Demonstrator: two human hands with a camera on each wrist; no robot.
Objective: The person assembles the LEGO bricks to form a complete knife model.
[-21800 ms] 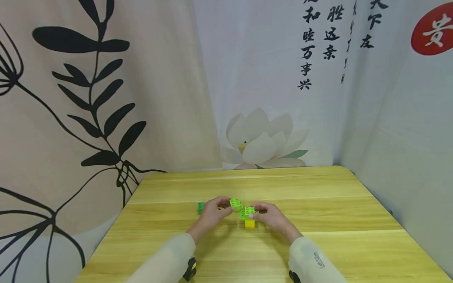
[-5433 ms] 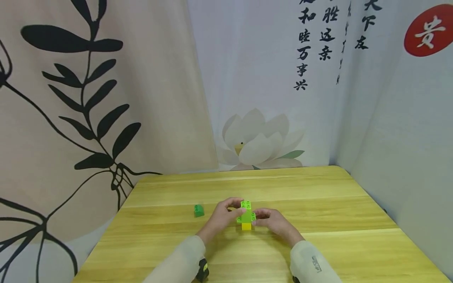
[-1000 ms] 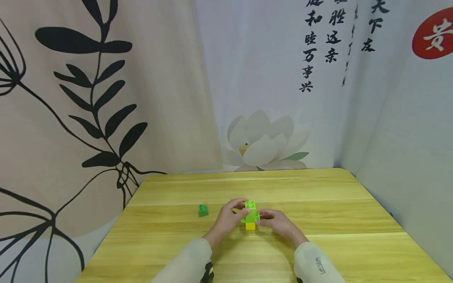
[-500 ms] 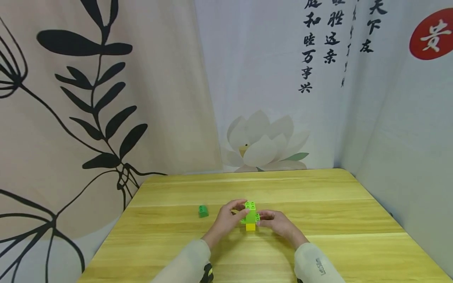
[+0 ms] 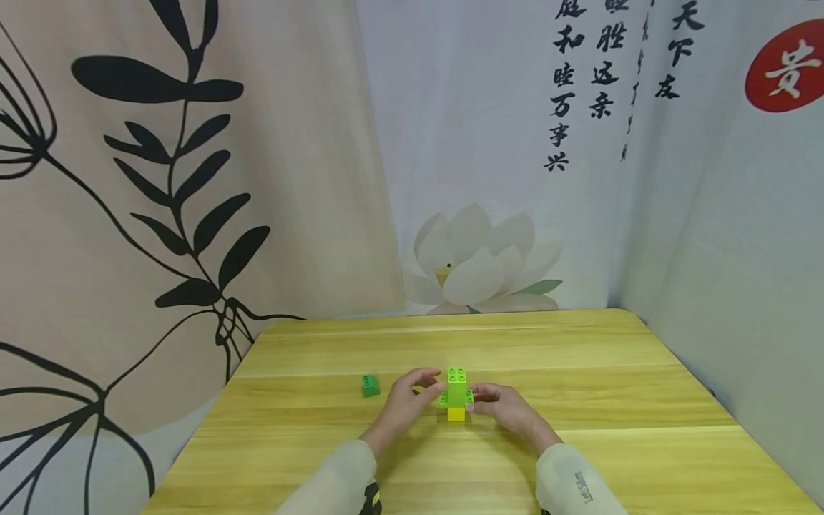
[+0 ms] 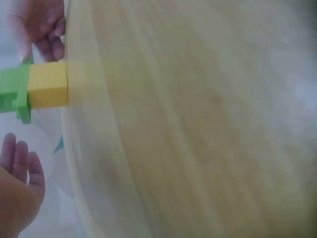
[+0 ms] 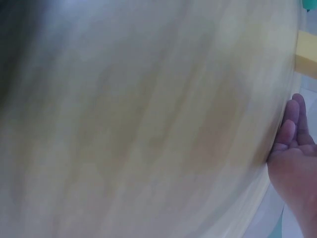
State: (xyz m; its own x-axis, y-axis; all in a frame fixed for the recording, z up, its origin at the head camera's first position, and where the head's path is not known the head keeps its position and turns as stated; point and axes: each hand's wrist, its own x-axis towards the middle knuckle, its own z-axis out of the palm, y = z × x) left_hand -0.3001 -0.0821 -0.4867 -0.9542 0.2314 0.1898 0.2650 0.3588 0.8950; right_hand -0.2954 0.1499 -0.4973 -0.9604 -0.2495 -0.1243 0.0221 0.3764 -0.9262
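One printed cloth backdrop [image 5: 309,179]: black leaves, pale flower, lettering; hung behind, presumably as a screen.

One wood-grain worktop [image 5: 579,400]: a flat surface, which likely helps a narrow build stand true.

Two bare hands, in pale sleeves [image 5: 335,476], on either side of the build. Left hand [image 5: 405,400]: thumb and fingers spread apart, near the stack but not touching it, a gap showing between; the lime part seems able to stand without it. Right hand [image 5: 502,408]: thumb and fingertips at the right end of the flat lime piece, pinching it as far as I can tell, probably to keep the stack from tipping or turning.

One stack [image 5: 456,393] of toy blocks, upright on the worktop between the hands. Lime column on top, studs upward; below it the flat lime piece [image 5: 443,400], jutting out both sides and so offering an edge to hold; yellow block [image 5: 455,414] at the foot, narrower, bearing the rest.

One loose dark green block [image 5: 370,385], left of the left hand, untouched, perhaps kept aside within reach.
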